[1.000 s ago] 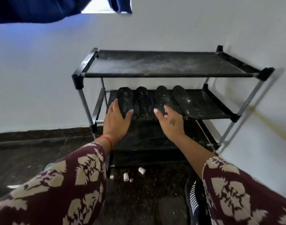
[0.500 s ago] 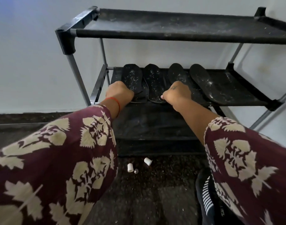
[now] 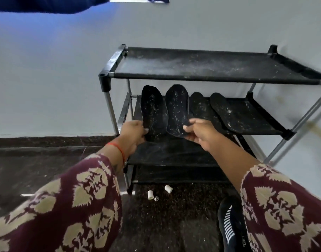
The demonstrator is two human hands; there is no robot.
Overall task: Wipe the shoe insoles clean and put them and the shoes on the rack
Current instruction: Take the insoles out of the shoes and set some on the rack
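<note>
Insoles [image 3: 152, 111] [image 3: 177, 110] stand pinched at their heels, one per hand [image 3: 134, 132] [image 3: 199, 132].

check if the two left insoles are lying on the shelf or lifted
Lifted: the left hand and right hand each grip one insole's heel, toes up.

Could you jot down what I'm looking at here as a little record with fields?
Left hand: grips the left insole by its heel
Right hand: pinches the second insole
Still lying on the rack: two more insoles, middle shelf
Insole state: speckled with white dust
Floor: two white caps, a black shoe
</note>
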